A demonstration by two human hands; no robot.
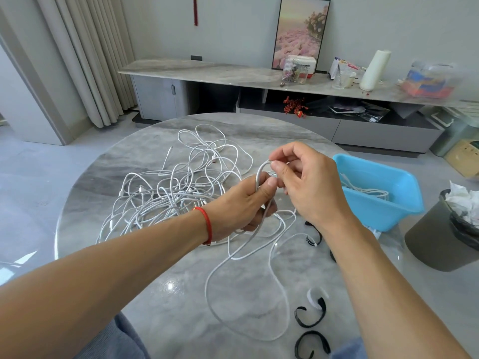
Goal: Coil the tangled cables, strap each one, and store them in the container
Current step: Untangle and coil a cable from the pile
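Coiling a cable, mid-loop. The right hand pinches the top of a fresh loop of white cable between thumb and forefinger, its other fingers curled loosely; the left hand grips the gathered turns in a closed fist, thumb pressed on top. For a neat coil, each new loop is best laid the same size as the last and fed flat under the left thumb, letting the cord twist freely so it does not kink. The slack trails from the left hand in wide, soft curves across the table, a round slab of glossy grey marble-patterned stone. Beyond the hands lies the tangle of thin, round, matte white cables, many loops crossing. Black straps, curled fabric-like bands, wait near the table's right edge. The container, a smooth blue plastic tub at the right, already holds one white coil.
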